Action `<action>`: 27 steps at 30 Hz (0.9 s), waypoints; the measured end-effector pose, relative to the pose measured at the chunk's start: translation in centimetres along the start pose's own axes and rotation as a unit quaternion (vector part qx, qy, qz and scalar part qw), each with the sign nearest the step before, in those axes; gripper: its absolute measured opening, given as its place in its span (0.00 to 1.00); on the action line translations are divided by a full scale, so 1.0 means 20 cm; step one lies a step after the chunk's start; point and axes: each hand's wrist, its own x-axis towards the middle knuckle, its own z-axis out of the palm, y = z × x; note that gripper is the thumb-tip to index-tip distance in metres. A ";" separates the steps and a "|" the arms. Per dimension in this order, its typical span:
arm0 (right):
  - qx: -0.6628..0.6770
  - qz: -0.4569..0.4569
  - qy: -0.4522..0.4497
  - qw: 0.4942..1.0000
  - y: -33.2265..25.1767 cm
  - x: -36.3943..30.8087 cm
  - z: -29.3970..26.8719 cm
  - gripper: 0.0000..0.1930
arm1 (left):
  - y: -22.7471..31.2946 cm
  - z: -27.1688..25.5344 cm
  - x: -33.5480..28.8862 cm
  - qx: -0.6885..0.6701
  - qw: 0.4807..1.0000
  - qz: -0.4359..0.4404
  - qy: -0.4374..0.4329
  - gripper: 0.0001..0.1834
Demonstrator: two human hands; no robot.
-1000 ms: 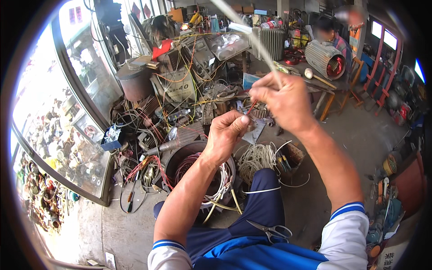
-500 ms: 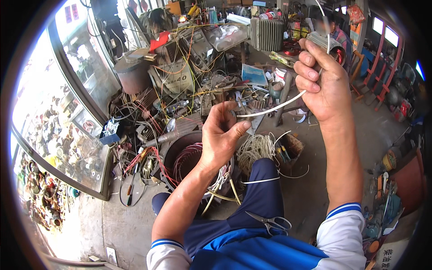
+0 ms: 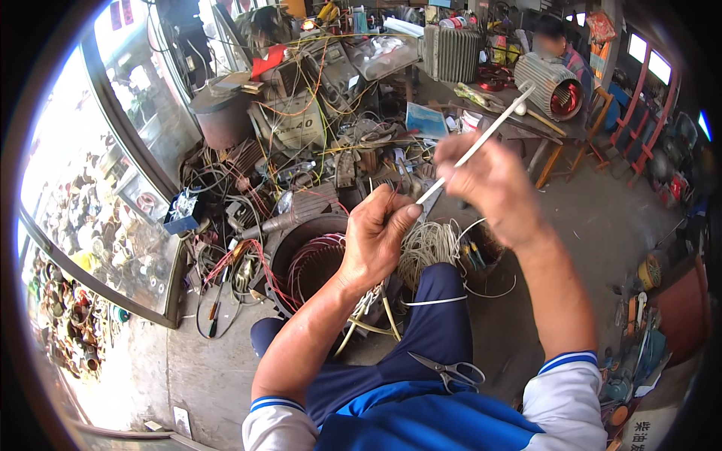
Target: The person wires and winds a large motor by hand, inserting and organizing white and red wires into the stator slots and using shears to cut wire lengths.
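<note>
One thin, round, white tube (image 3: 496,125) slants up rightward: the left hand (image 3: 374,244) pinches its lower end between closed thumb and forefinger; the blurred right hand (image 3: 492,188), fingers half-curled, crosses it higher up, grip unclear.

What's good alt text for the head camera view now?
A person's left hand pinches a white cord, the blurred right hand farther along it, in a cluttered workshop. Scissors lie on the lap; beyond are a round metal housing with red wires and a white coil.
</note>
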 end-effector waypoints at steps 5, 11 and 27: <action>-0.015 0.040 -0.045 0.998 0.17 -0.06 0.02 0.08 | 0.03 0.01 0.01 -0.105 0.992 -0.067 -0.029 0.07; 0.045 -0.062 0.042 0.996 0.01 -0.06 0.05 0.08 | 0.07 0.01 0.00 -0.345 0.934 -0.092 0.029 0.21; 0.045 -0.138 0.061 0.988 -0.13 -0.12 0.08 0.09 | 0.16 0.02 0.03 -0.109 0.994 -0.012 -0.024 0.16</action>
